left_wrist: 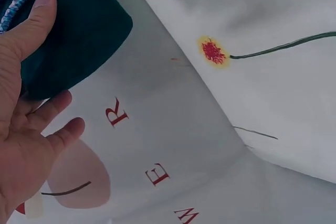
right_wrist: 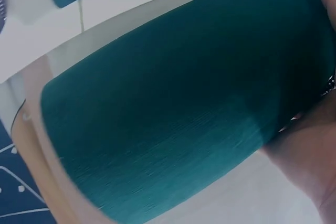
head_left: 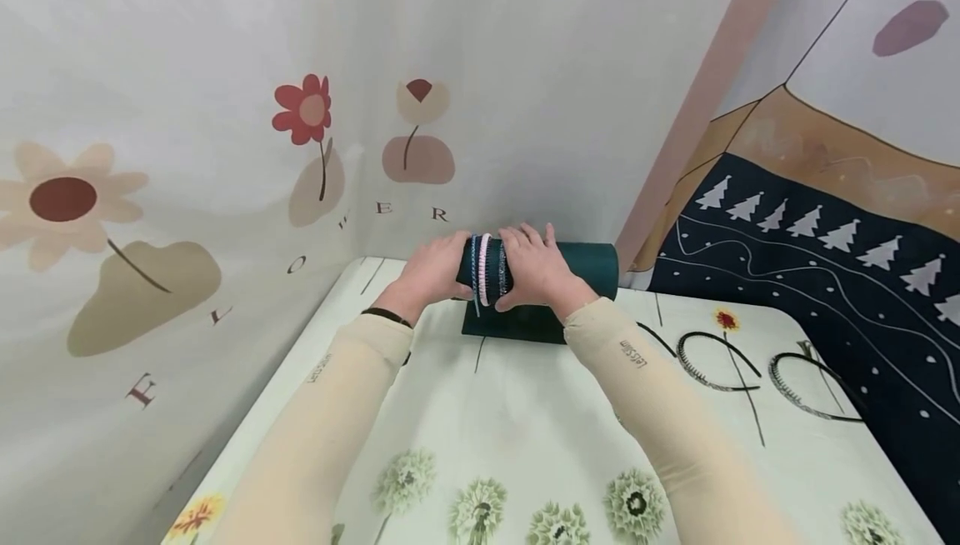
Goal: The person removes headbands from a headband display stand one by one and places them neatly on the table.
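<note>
A dark green fabric-covered display roll on a flat base stands at the table's back. Around its left half sit a blue braided headband, a pink-and-white headband and a sparkly dark headband. My left hand grips the roll's left end, its thumb beside the blue band; in the left wrist view, the left hand's fingers reach past the roll's far side. My right hand spans the roll over the sparkly band, pinching it between thumb and fingers; parts of the band are hidden.
Two black toothed headbands lie on the flower-printed table at the right. Part of another black band shows beside my right sleeve. A printed curtain hangs close behind and left of the table.
</note>
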The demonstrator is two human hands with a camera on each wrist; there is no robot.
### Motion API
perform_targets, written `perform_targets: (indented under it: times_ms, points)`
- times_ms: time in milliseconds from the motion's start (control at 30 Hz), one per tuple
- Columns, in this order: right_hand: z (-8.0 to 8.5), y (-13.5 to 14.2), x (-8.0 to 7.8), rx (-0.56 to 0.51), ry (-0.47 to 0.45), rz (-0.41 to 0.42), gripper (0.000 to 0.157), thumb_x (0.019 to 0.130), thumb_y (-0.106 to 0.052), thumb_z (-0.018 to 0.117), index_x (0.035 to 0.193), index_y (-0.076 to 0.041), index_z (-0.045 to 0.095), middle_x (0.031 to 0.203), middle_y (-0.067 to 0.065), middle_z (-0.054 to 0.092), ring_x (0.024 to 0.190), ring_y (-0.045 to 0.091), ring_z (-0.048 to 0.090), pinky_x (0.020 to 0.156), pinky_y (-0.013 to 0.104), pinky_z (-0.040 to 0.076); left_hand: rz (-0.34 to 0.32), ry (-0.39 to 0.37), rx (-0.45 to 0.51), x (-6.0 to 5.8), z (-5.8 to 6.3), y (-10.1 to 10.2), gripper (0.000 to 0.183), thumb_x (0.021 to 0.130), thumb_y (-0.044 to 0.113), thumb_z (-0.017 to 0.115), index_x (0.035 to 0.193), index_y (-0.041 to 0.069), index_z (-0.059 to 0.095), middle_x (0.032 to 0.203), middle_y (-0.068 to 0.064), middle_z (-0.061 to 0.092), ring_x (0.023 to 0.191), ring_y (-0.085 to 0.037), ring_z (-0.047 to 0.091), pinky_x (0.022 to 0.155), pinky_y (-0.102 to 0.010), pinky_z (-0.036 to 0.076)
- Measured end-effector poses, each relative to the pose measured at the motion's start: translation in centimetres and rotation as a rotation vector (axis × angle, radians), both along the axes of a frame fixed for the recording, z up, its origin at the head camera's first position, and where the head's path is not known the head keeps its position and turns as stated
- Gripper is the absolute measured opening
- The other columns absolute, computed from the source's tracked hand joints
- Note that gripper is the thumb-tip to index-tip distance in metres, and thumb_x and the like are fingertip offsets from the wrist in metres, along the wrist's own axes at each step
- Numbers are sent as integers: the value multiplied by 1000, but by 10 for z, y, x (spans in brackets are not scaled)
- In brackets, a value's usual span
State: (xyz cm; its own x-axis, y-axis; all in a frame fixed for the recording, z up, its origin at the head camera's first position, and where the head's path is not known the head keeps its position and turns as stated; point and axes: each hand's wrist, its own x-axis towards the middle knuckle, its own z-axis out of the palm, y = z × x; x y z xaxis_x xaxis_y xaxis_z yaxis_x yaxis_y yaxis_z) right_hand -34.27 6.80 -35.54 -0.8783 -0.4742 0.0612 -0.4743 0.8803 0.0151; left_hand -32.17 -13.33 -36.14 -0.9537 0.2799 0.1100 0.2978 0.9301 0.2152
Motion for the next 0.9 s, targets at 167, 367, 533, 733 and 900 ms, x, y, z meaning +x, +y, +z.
perform_targets:
  times_ms: [167,367,533,733,900]
  points:
    - [3,20,-1,-39,-5,-3,128,74,-58,95,169,-10,24,175,13,33,165,38,22,135,69,6,-7,-15,45,0,1,1,104,86,29,93,166,6,31,163,-17,49,145,-36,53,128,-51,41]
    - [1,49,-2,-101,-14,19,128,73,-56,96,169,-9,24,175,14,33,165,38,22,135,68,5,5,-21,66,0,-4,0,102,86,30,92,166,10,33,170,-13,43,151,-36,47,129,-51,40]
    - [-4,73,-3,-134,-35,34,127,75,-54,95,169,-9,22,175,14,32,166,39,18,135,68,2,-2,-26,72,0,-7,0,101,86,31,92,166,12,33,169,-12,43,150,-37,48,128,-54,40]
    - [-2,95,-2,-145,-54,22,128,76,-55,94,170,-7,22,174,16,32,167,40,14,134,69,-2,2,-26,79,0,-9,-2,102,85,32,93,166,13,34,168,-12,44,149,-37,49,127,-55,42]
    - [3,109,0,-160,-38,10,127,74,-54,95,168,-5,25,173,18,35,166,42,14,133,72,-3,16,-28,78,-1,-7,-6,103,85,35,93,166,14,34,169,-12,44,147,-38,50,124,-58,44]
